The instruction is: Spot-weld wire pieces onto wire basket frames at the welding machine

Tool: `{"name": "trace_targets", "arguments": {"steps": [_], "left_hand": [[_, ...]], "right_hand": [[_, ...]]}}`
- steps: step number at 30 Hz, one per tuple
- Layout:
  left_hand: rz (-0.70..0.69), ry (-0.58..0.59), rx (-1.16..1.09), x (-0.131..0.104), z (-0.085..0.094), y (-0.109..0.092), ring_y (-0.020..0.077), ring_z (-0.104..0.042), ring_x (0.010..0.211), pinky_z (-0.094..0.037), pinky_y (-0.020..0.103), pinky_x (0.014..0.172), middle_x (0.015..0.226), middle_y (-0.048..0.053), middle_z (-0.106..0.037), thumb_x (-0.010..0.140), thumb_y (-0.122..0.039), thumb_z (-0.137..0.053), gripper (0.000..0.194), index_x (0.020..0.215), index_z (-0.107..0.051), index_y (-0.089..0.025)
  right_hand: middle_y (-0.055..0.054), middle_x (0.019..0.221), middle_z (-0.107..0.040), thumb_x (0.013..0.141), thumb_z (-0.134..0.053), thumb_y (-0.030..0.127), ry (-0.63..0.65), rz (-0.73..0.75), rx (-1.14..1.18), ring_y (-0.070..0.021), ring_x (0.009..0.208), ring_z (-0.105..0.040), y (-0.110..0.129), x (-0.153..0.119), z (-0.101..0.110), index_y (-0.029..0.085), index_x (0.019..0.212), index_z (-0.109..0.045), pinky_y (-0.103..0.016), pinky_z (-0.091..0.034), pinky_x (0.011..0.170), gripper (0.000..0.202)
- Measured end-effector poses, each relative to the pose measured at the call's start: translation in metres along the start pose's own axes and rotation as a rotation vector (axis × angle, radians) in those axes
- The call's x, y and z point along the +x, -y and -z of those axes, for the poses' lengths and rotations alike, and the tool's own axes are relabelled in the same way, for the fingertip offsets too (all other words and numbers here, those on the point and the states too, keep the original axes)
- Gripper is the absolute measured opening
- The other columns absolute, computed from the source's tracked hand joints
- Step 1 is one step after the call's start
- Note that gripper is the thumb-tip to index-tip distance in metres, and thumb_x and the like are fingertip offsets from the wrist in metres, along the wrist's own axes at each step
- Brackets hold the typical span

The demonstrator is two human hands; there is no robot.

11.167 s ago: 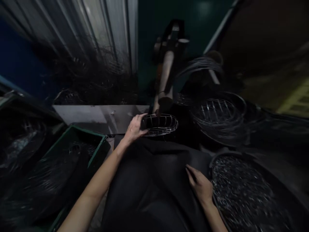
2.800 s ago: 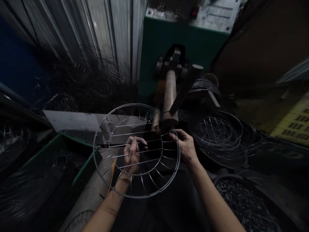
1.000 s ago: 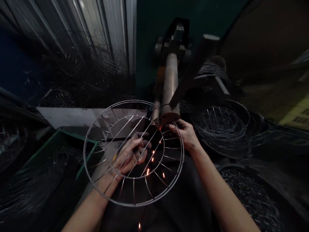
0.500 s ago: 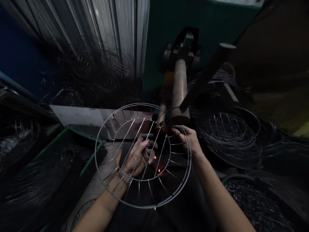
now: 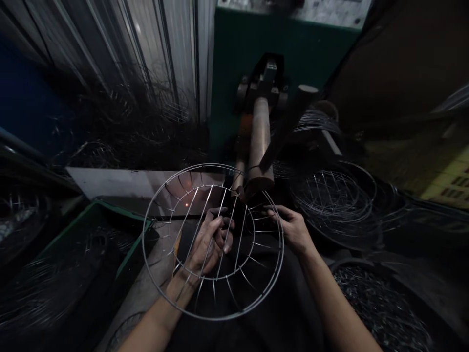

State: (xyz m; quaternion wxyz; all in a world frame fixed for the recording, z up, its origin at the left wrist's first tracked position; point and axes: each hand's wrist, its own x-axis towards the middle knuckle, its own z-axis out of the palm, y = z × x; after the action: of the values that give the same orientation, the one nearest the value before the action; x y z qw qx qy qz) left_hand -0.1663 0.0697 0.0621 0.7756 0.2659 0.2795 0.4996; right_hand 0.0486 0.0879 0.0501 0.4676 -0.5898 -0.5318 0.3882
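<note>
Toward six o'clock, below the machine's thick cylinder [image 5: 261, 132]: wire rack [image 5: 241, 239]. Your left hand [image 5: 210, 239] grips its bars, fingers curled; your right hand [image 5: 296, 230] reaches its rim between two and three o'clock, grip unclear.

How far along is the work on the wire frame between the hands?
Already in place: the wire frame has outer rings, an inner ring, short wires around it and parallel bars.
In hand: the left hand is at the bars, the right hand near the rim, below the thick rod.
Left to do: probably some joining, as a spark glows nearby; which joints remain cannot be told.
</note>
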Motion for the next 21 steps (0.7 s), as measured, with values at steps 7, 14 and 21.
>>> {"name": "trace_targets", "arguments": {"steps": [7, 14, 21], "left_hand": [[0.007, 0.007, -0.009, 0.002, 0.0, 0.013, 0.0034, -0.047, 0.045, -0.033, 0.014, 0.039, 0.081, 0.002, -0.06, 0.085, -0.031, -0.054, 0.023, 0.102, -0.045, -0.019], [0.009, 0.027, -0.025, 0.004, 0.012, 0.022, 0.0037, -0.048, 0.045, -0.034, 0.016, 0.041, 0.085, 0.002, -0.061, 0.087, -0.031, -0.051, 0.024, 0.108, -0.046, -0.021], [0.061, -0.007, -0.038, 0.002, 0.018, 0.017, 0.0033, -0.047, 0.044, -0.036, 0.016, 0.042, 0.086, 0.002, -0.061, 0.084, -0.03, -0.054, 0.023, 0.104, -0.048, -0.019]], "right_hand": [[-0.005, 0.08, -0.07, 0.065, -0.071, 0.051, -0.044, -0.085, 0.047, -0.0203, 0.08, -0.063, -0.011, -0.004, 0.009, 0.019, 0.088, -0.071, -0.031, -0.047, 0.073, 0.04], [-0.006, 0.084, -0.07, 0.067, -0.07, 0.049, -0.037, -0.108, 0.069, -0.0198, 0.081, -0.063, -0.034, -0.003, 0.012, 0.018, 0.094, -0.07, -0.03, -0.048, 0.07, 0.04], [-0.006, 0.083, -0.07, 0.069, -0.068, 0.05, -0.06, -0.113, 0.138, -0.0174, 0.072, -0.063, -0.026, -0.016, 0.006, 0.019, 0.093, -0.07, -0.027, -0.048, 0.059, 0.039]]}}
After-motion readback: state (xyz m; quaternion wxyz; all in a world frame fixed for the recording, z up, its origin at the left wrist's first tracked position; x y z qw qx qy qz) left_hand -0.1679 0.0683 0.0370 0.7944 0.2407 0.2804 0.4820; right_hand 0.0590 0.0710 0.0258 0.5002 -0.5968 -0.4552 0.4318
